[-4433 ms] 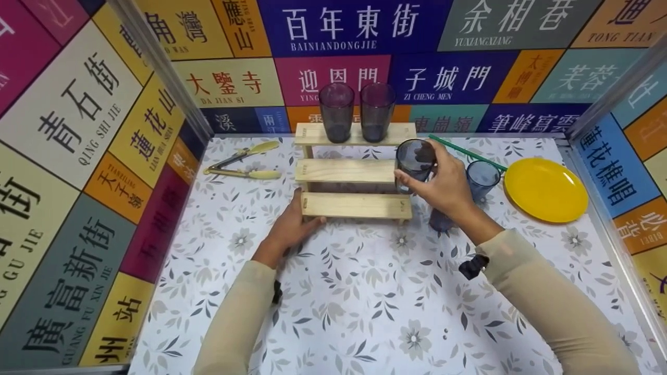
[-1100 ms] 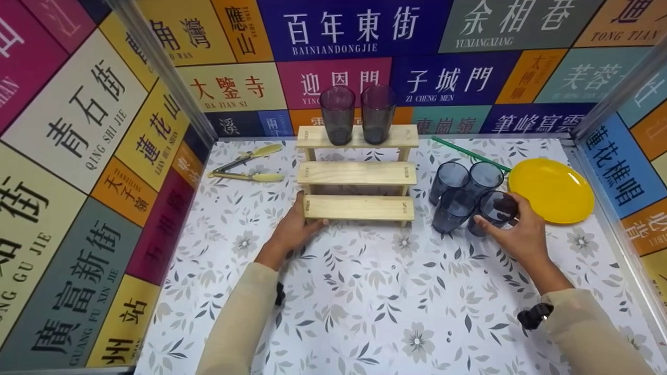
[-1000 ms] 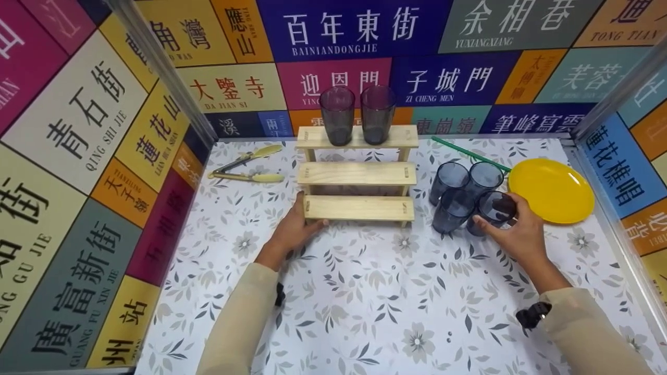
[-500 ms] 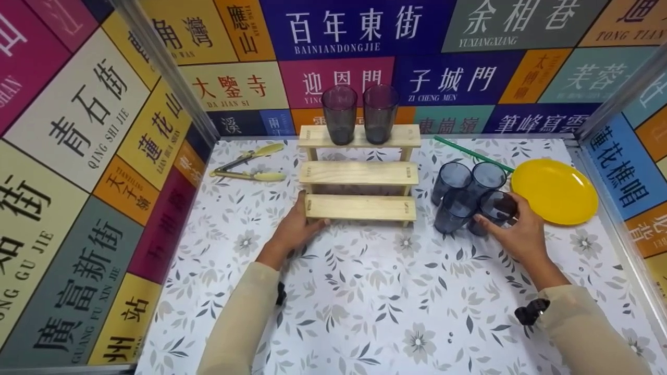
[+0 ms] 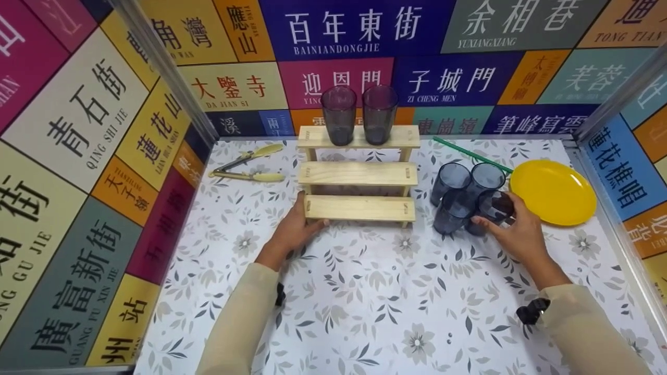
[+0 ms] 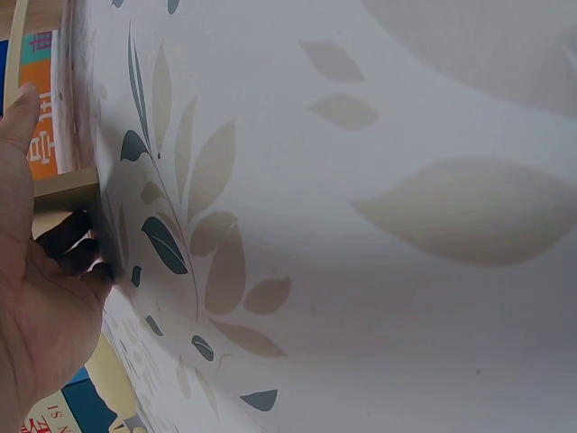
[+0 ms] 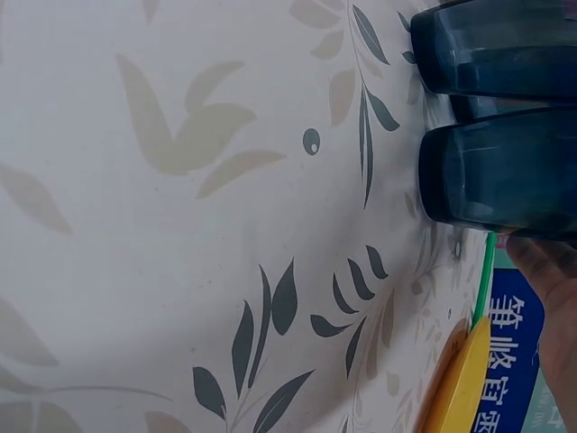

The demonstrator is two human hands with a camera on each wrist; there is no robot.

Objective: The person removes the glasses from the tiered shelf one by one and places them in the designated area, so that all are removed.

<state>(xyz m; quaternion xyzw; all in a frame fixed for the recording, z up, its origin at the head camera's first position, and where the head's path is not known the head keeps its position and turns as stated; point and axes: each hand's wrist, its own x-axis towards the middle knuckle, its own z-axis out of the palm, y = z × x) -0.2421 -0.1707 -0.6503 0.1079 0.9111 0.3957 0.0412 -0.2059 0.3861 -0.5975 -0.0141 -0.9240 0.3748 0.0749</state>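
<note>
My left hand [image 5: 292,227] grips the left end of the lowest step of a three-tier wooden stand [image 5: 359,208]. The left wrist view shows curled fingers around the stand's end [image 6: 68,188]. Over on the right, my right hand [image 5: 523,237] holds a dark blue-grey drinking glass [image 5: 492,208] by its far and near sides. That glass stands upright on the table at the front right of a tight cluster with other glasses [image 5: 452,208]. Two more tinted glasses [image 5: 338,122] stand upright on the top tier; the two lower tiers are bare.
A yellow plate [image 5: 553,192] lies just right of the glasses, with a green stick [image 5: 471,154] behind them. Yellow-tipped tongs [image 5: 247,166] lie spread left of the stand. Printed panels [image 5: 359,26] wall in the table at the back and sides.
Earlier my right hand held a glass at the right end of the middle tier; now it holds one in the cluster on the table. Over the last second almost nothing moves. My left hand stays put.
</note>
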